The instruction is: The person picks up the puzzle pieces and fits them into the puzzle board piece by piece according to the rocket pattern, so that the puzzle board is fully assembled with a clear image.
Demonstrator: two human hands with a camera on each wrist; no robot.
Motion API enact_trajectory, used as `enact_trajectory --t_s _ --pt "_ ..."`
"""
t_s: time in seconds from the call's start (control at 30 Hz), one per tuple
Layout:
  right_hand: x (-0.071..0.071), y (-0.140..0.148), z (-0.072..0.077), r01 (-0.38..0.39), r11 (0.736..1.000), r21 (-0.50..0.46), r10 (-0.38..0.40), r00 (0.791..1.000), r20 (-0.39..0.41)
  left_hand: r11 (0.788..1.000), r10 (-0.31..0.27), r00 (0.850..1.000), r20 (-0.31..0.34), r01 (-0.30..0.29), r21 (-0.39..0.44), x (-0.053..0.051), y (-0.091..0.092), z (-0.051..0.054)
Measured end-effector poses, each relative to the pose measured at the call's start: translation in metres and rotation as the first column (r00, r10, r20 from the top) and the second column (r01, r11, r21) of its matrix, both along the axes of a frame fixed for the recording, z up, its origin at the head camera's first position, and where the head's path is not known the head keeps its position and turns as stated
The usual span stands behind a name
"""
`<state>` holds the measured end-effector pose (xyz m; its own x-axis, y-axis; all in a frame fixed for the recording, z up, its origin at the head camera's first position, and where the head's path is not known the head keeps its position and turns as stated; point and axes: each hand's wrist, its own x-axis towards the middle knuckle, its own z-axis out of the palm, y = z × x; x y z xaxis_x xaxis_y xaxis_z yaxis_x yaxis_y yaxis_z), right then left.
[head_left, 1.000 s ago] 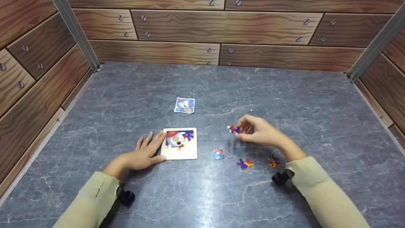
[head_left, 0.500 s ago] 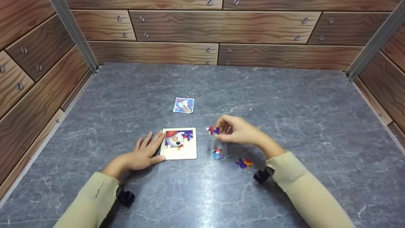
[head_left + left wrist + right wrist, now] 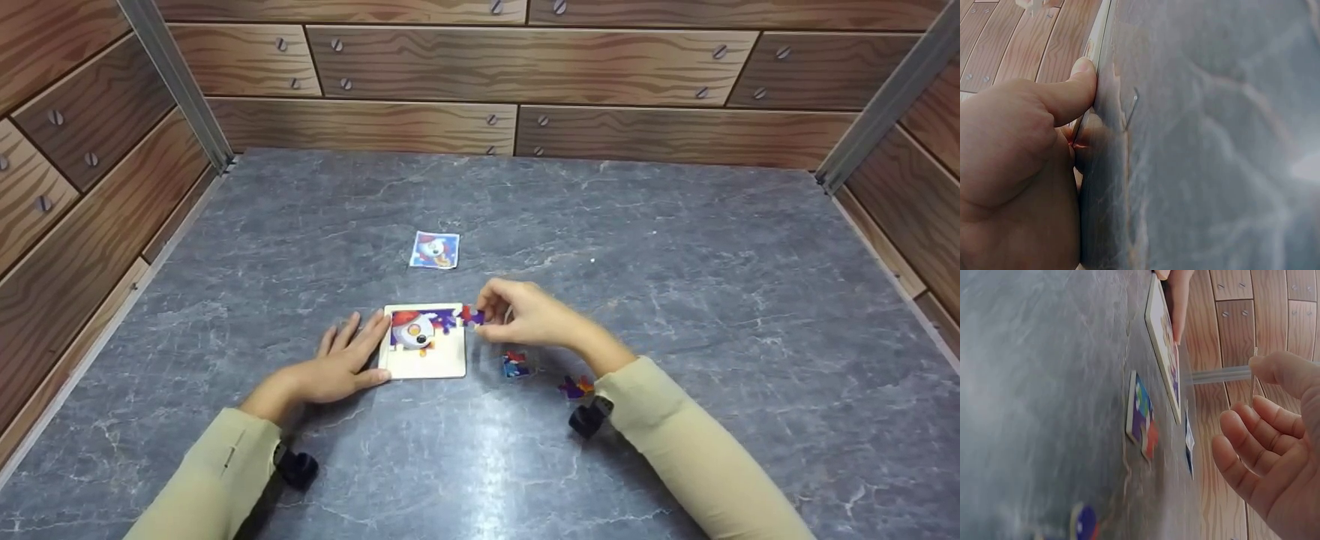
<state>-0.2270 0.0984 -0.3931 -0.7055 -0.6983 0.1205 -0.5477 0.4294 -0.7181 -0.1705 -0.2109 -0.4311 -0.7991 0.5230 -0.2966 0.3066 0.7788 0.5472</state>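
Note:
A square wooden puzzle board (image 3: 442, 364) lies on the table, partly filled with pieces forming a white-and-red cartoon head on purple. My left hand (image 3: 330, 375) rests flat against its left side, with fingertips and thumb touching the edge. Between thumb and fingers, my right hand (image 3: 531, 318) pinches a red-and-purple puzzle piece (image 3: 471, 316) by the board's upper right edge. That piece appears edge-on and above the table in the right wrist view. Below this hand lies a blue-and-red puzzle piece (image 3: 515, 365). A purple-and-orange puzzle piece (image 3: 575, 387) is partly hidden by the right wrist.
A small picture card (image 3: 434, 250) with the same cartoon lies behind the board. The grey marbled table (image 3: 712, 247) is bordered by wood-patterned walls (image 3: 525, 64) at the back and sides. Black wrist cameras (image 3: 590, 417) sit on both sleeves.
My right hand has moved left with its puzzle piece, from well right of the board to its upper right edge. The left hand and board stay put.

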Motion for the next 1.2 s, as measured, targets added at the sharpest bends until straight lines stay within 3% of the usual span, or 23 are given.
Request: enact_trajectory --t_s 0.5,1.2 --pt "-0.001 -0.03 -0.009 -0.042 0.994 0.097 0.042 0.999 -0.004 1.0 0.003 1.0 -0.02 -0.004 -0.022 0.001 0.002 0.0" --pt "-0.004 -0.049 -0.019 -0.051 0.954 0.296 0.071 0.996 -0.057 1.0 0.002 1.0 -0.024 -0.002 -0.015 0.001 0.001 0.002"
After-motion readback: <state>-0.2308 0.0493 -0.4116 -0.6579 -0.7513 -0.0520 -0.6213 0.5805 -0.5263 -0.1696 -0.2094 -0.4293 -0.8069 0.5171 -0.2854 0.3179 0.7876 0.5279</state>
